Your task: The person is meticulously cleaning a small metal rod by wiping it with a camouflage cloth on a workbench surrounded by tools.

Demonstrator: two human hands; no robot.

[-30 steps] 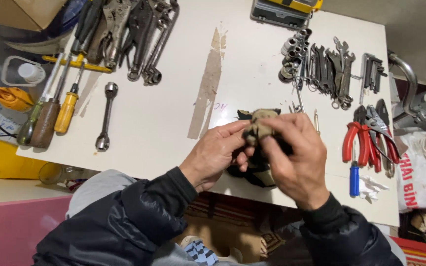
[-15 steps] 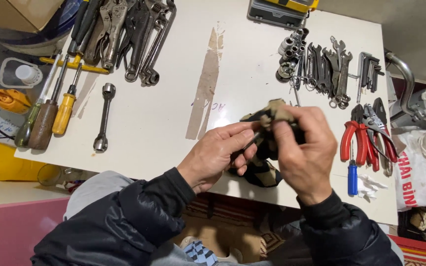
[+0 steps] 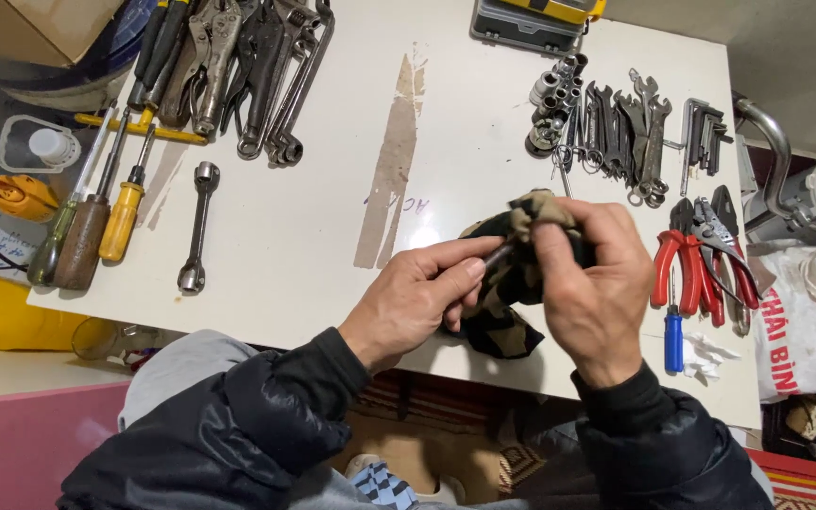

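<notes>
My left hand (image 3: 419,298) pinches the bare end of a thin dark metal tool (image 3: 497,255) between thumb and fingers. The other end of the tool is hidden inside a camouflage-patterned cloth (image 3: 512,283). My right hand (image 3: 593,283) grips that cloth around the tool, with the cloth's loose tail hanging toward the near edge of the white table (image 3: 332,170). Both hands hover just above the table's near edge.
Screwdrivers (image 3: 96,222) and a double-ended socket wrench (image 3: 196,227) lie at the left. Locking pliers and wrenches (image 3: 247,66) are at the top left. Sockets and spanners (image 3: 606,118) sit at the right, with red-handled pliers (image 3: 691,260) and a small blue screwdriver (image 3: 674,326) beside them.
My hands have drawn slightly apart. The left hand now shows the tool's bare end, and the right hand has shifted the cloth along it to the right.
</notes>
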